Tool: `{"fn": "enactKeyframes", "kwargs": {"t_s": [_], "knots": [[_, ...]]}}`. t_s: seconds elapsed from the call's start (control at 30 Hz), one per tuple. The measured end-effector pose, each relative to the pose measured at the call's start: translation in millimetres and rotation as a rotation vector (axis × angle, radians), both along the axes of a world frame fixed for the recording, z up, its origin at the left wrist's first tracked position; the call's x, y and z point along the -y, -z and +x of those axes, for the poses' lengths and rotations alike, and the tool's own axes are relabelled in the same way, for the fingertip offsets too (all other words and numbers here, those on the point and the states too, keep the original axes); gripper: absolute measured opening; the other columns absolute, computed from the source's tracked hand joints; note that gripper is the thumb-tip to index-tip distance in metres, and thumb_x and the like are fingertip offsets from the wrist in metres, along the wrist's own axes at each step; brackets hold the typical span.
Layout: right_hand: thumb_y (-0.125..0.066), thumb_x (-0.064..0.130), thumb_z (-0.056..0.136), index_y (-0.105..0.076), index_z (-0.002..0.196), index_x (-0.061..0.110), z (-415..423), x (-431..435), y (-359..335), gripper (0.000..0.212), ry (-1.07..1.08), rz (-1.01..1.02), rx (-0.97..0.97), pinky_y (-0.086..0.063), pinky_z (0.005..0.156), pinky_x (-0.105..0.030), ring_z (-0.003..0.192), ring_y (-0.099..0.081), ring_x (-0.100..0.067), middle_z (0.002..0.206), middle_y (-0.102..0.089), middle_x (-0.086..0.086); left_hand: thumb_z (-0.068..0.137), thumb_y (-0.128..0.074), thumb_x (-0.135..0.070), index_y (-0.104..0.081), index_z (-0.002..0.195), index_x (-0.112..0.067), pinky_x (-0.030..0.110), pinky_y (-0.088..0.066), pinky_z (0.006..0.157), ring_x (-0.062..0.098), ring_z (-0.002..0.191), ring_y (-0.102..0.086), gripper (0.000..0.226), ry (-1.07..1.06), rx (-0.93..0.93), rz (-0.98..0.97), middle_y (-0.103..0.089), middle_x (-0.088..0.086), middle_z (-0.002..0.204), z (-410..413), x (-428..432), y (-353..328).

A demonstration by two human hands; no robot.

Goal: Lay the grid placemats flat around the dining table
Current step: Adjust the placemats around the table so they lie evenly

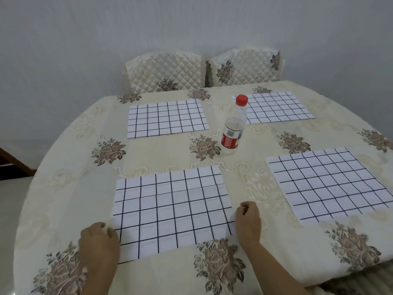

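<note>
Your left hand [98, 241] and right hand [248, 222], fingers curled, meet the nearest placemat [172, 211] at its side edges; whether they pinch it cannot be told. Near-right placemat [331, 184], far-left placemat [167, 118] and far-right placemat [278, 107] lie flat on the floral tablecloth [148, 152]. The bottle [234, 126] has a red label, unreadable. Beyond: quilted chairs [165, 71], white wall [106, 28].

Plain white wall [85, 39] behind, faintly textured, light soft and even. Pale glossy floor [12, 199] shows lower left, and a dark brown wooden piece [14, 160] slants in at the left edge, too cropped to identify. Round-edged worktop [70, 188] fills most of the view under a cream tablecloth [161, 273] with scroll pattern and brown-grey flower motifs. Two chairs stand side by side at its far edge, between it and the wall: left-hand chair [165, 71] and right-hand chair [244, 67], both in quilted cream covers with the same flower motif, the right-hand cover sitting slightly crooked.
</note>
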State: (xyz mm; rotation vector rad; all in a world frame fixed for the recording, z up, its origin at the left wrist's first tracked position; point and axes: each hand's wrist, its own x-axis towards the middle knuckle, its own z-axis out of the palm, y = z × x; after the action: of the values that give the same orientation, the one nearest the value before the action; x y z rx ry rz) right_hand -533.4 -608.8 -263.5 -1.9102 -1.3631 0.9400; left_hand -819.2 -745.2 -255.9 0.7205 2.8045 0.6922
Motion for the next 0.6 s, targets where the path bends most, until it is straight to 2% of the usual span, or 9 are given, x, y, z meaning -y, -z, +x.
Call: {"fn": "enactKeyframes", "kwargs": {"t_s": [0.1, 0.2, 0.3, 0.37, 0.4, 0.43, 0.5, 0.53, 0.6], "knots": [[-0.048, 0.006, 0.086, -0.057, 0.102, 0.006, -27.4, 8.5, 5.4, 0.018, -0.218, 0.259, 0.155, -0.044, 0.07, -0.031, 0.082, -0.052, -0.019, 0.096, -0.056, -0.007, 0.072, -0.061, 0.012, -0.065, 0.094, 0.008, 0.054, -0.048, 0.084, 0.046, 0.097, -0.06, 0.023, 0.35, -0.137, 0.016, -0.062, 0.03, 0.106, 24.8, -22.2, 5.7], [-0.042, 0.016, 0.075, -0.063, 0.096, 0.011, -64.0, 12.7, 8.7, 0.03, -0.531, 0.513, 0.337, -0.05, 0.072, -0.027, 0.081, -0.063, -0.018, 0.091, -0.066, -0.003, 0.072, -0.054, 0.015, -0.065, 0.106, 0.005, 0.056, -0.041, 0.096, 0.043, 0.116, -0.055, 0.037, 0.612, -0.166, -0.03, -0.057, 0.026, 0.125, 49.2, -51.2, 18.1], [-0.039, 0.023, 0.076, -0.055, 0.112, 0.014, -95.9, 14.7, 11.0, 0.04, -0.792, 0.51, 0.401, -0.055, 0.08, -0.029, 0.099, -0.067, -0.018, 0.108, -0.069, -0.002, 0.087, -0.041, 0.009, -0.046, 0.132, -0.001, 0.045, -0.017, 0.113, 0.03, 0.14, -0.028, 0.047, 0.684, -0.089, 0.008, -0.035, 0.016, 0.148, 70.2, -79.6, 17.6], [-0.037, 0.028, 0.08, -0.045, 0.121, 0.017, -108.4, 10.8, 15.1, 0.043, -0.883, 0.423, 0.47, -0.054, 0.084, -0.034, 0.11, -0.063, -0.015, 0.12, -0.066, 0.002, 0.096, -0.033, -0.006, -0.027, 0.144, -0.007, 0.039, -0.007, 0.117, 0.019, 0.146, -0.011, 0.049, 0.666, -0.06, -0.053, -0.016, 0.007, 0.156, 75.5, -92.5, 20.8], [-0.034, 0.03, 0.084, -0.043, 0.124, 0.018, -110.8, 7.4, 21.0, 0.043, -0.913, 0.392, 0.513, -0.053, 0.087, -0.036, 0.115, -0.06, -0.015, 0.125, -0.063, 0.003, 0.098, -0.028, -0.013, -0.024, 0.146, -0.009, 0.042, -0.011, 0.117, 0.019, 0.145, -0.011, 0.048, 0.67, -0.073, -0.099, -0.014, 0.005, 0.156, 74.7, -95.4, 25.1], [-0.028, 0.03, 0.091, -0.042, 0.128, 0.018, -109.2, 5.0, 25.9, 0.04, -0.933, 0.369, 0.562, -0.05, 0.092, -0.038, 0.119, -0.057, -0.015, 0.129, -0.06, 0.004, 0.099, -0.024, -0.019, -0.029, 0.144, -0.009, 0.048, -0.023, 0.112, 0.021, 0.143, -0.02, 0.047, 0.688, -0.112, -0.129, -0.022, 0.005, 0.154, 72.2, -95.8, 29.4], [-0.011, 0.038, 0.099, -0.041, 0.134, 0.019, -98.9, -1.7, 35.4, 0.05, -0.964, 0.325, 0.631, -0.031, 0.107, -0.043, 0.131, -0.043, -0.017, 0.139, -0.051, 0.004, 0.098, -0.014, -0.032, -0.044, 0.134, -0.01, 0.056, -0.043, 0.092, 0.025, 0.132, -0.038, 0.051, 0.696, -0.112, -0.221, -0.045, 0.006, 0.142, 63.9, -92.4, 39.5], [-0.008, 0.042, 0.098, -0.041, 0.136, 0.02, -91.5, -6.7, 41.2, 0.055, -0.948, 0.34, 0.658, -0.022, 0.108, -0.044, 0.135, -0.034, -0.018, 0.143, -0.046, 0.004, 0.098, -0.009, -0.038, -0.047, 0.132, -0.012, 0.058, -0.045, 0.087, 0.024, 0.129, -0.042, 0.057, 0.659, -0.096, -0.26, -0.05, 0.005, 0.139, 58.5, -88.3, 42.4], [-0.011, 0.045, 0.097, -0.039, 0.138, 0.021, -76.9, -22.3, 46.9, 0.055, -0.863, 0.4, 0.717, -0.018, 0.107, -0.043, 0.141, -0.017, -0.018, 0.147, -0.038, 0.006, 0.094, -0.008, -0.046, -0.044, 0.136, -0.017, 0.06, -0.041, 0.091, 0.024, 0.132, -0.042, 0.063, 0.591, -0.083, -0.337, -0.046, 0.004, 0.143, 41.5, -81.5, 45.5]]}}
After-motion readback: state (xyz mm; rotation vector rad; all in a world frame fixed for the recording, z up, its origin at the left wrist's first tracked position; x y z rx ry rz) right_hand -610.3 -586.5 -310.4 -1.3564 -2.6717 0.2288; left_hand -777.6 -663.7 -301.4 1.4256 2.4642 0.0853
